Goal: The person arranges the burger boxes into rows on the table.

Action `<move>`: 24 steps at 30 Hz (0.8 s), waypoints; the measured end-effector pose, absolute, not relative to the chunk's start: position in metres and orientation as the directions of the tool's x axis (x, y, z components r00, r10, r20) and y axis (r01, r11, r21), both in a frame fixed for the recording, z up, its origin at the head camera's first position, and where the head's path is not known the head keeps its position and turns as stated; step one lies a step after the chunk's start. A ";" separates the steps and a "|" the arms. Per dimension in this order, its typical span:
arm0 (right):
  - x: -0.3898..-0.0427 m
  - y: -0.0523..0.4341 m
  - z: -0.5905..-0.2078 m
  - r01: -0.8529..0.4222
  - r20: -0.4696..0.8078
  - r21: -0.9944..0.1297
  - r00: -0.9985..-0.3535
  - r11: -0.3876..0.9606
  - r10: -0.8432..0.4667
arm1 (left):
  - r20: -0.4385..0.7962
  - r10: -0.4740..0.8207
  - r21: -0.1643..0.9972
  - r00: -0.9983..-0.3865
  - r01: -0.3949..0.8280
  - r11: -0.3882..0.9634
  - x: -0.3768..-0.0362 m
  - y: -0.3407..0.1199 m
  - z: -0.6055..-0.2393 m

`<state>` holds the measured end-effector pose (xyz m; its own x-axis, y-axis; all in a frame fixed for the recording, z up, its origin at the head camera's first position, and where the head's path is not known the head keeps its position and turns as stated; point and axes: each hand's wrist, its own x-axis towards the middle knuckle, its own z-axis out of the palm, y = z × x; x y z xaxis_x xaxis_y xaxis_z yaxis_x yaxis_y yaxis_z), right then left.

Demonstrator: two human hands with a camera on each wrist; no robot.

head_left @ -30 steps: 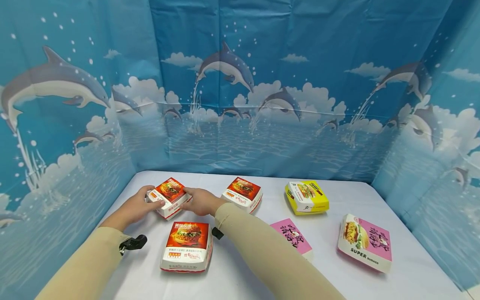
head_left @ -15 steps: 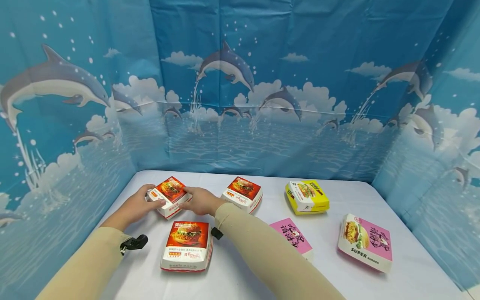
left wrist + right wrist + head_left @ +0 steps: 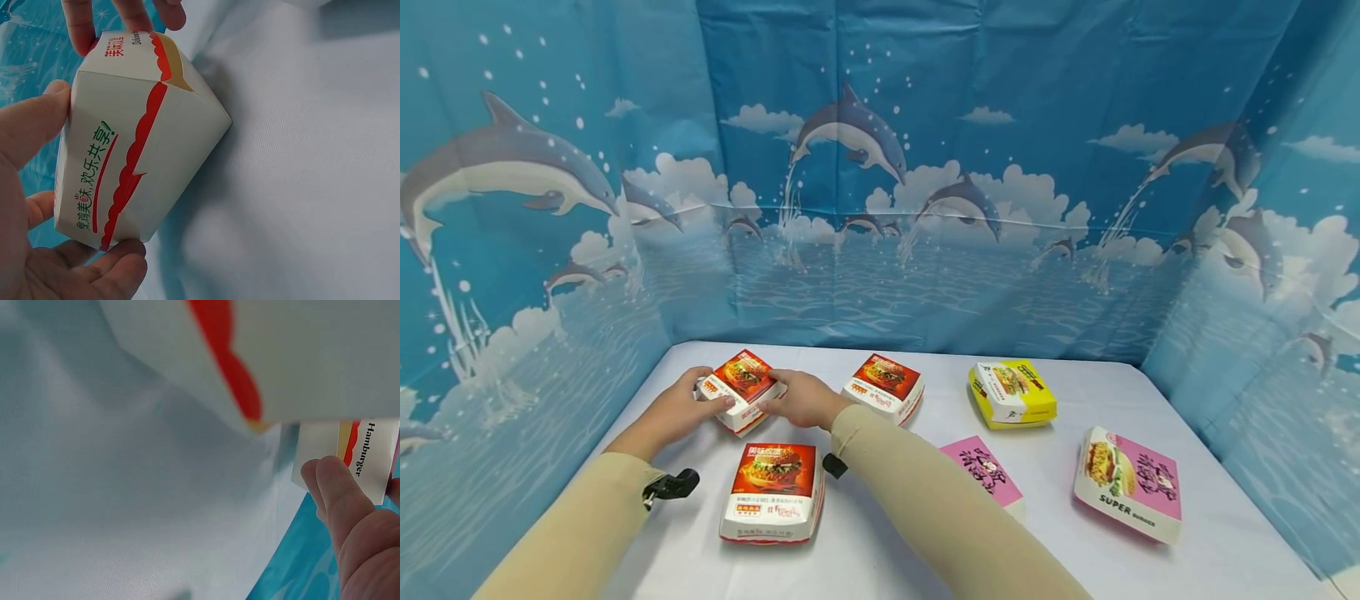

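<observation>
Two hands, my left hand [image 3: 679,410] and right hand [image 3: 800,398], pinch the red burger box [image 3: 741,390] (lower left of frame) above the white table [image 3: 1075,550].

Held box [image 3: 741,390] sits behind another box [image 3: 773,492]

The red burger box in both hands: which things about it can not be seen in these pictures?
- Red burger box contents: lid closed, every view.
- Its base: head view, left hand and right hand cover the sides.
- Right wrist view: box cut off by the top edge, blurred.
</observation>
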<state>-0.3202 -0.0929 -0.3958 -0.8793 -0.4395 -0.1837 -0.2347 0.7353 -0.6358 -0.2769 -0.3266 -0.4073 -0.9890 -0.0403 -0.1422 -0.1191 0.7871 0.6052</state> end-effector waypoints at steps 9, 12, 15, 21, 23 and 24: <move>-0.320 -0.087 -0.394 -0.239 -0.158 -0.621 -0.895 0.746 -0.418 | -0.155 -0.044 0.612 -0.987 -0.131 0.780 -0.281 -0.319 -0.408; -0.321 -0.084 -0.394 -0.242 -0.149 -0.620 -0.898 0.747 -0.414 | -0.155 -0.042 0.612 -0.987 -0.129 0.780 -0.282 -0.316 -0.407; -0.320 -0.080 -0.393 -0.246 -0.137 -0.628 -0.899 0.739 -0.416 | -0.152 -0.040 0.615 -0.988 -0.126 0.779 -0.283 -0.313 -0.407; -0.320 -0.072 -0.392 -0.244 -0.116 -0.657 -0.902 0.714 -0.415 | -0.152 -0.029 0.625 -0.988 -0.119 0.771 -0.283 -0.307 -0.406; -0.320 -0.069 -0.393 -0.238 -0.112 -0.663 -0.906 0.710 -0.408 | -0.155 -0.027 0.629 -0.988 -0.119 0.768 -0.284 -0.305 -0.405; -0.321 -0.068 -0.393 -0.234 -0.110 -0.668 -0.908 0.707 -0.405 | -0.155 -0.026 0.628 -0.988 -0.119 0.769 -0.284 -0.304 -0.405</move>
